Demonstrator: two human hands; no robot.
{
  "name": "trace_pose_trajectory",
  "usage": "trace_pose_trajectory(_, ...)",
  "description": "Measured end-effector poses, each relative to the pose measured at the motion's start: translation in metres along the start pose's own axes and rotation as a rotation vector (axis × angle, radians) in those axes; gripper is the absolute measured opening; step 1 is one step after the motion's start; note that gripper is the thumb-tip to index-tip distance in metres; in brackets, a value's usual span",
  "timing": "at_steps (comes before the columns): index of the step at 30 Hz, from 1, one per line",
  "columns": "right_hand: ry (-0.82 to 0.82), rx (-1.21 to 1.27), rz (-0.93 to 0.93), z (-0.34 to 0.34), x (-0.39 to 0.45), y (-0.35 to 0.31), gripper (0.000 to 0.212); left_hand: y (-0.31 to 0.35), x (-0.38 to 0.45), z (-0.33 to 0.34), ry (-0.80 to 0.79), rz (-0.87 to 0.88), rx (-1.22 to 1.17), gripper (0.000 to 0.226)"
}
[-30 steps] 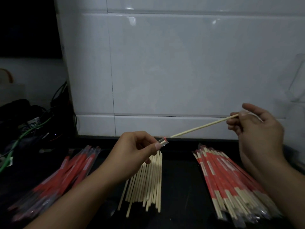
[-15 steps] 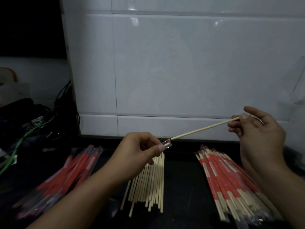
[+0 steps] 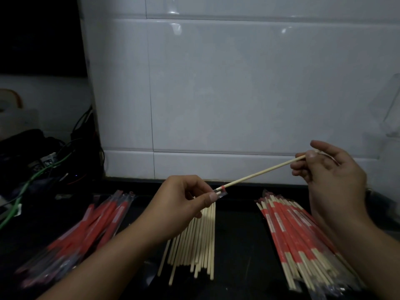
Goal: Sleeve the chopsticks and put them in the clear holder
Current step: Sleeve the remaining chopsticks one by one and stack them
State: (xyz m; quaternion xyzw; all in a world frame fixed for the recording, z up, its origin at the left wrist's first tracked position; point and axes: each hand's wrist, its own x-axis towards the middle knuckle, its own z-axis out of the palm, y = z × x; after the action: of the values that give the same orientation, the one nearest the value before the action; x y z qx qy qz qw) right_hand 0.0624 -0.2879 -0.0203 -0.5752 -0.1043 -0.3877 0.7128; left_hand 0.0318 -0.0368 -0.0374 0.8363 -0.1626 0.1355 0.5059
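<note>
White tile wall is backing a dark bench, dim light throughout. Left hand is pinching the mouth of a clear, red-banded sleeve; right hand is pinching the far end of a bare chopstick, whose near tip is sitting just at the sleeve mouth. Judgement: stick is light, stiff, thin, likely to flex or snap if forced; film is limp and slippery, so gripping right at the opening is making sense. Below, loose chopsticks are lying mid-bench, empty sleeves at left, sleeved pairs at right. Sleeve body is hiding under the left hand; whether one stick or two is being fed, cannot tell. Clear holder is showing only faintly at far right, cut off by the frame.
</note>
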Motion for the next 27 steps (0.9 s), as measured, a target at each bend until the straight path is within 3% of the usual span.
trace_pose_trajectory(8,-0.242,-0.064,0.033,0.016,-0.026,0.0,0.01,-0.001,-0.001,0.002,0.007,0.001,0.005,0.008)
trace_pose_trajectory(12,-0.573,-0.296,-0.031,0.025,-0.049,0.01,0.026,-0.001,0.0,0.003,-0.001,-0.002,0.025,0.006)
trace_pose_trajectory(15,-0.796,-0.357,0.075,0.03,-0.062,0.009,0.039,-0.001,-0.001,0.003,-0.004,0.016,0.042,0.009)
trace_pose_trajectory(20,-0.582,-0.217,0.25,0.033,-0.061,0.004,0.03,-0.001,-0.002,0.007,-0.029,0.031,0.068,0.008)
trace_pose_trajectory(23,-0.625,-0.353,0.247,0.028,-0.058,0.001,0.01,0.002,-0.006,0.012,-0.066,0.054,0.091,0.009)
trace_pose_trajectory(27,-0.582,-0.338,0.233,0.028,-0.057,0.004,0.012,0.006,-0.008,0.015,-0.096,0.066,0.102,0.004)
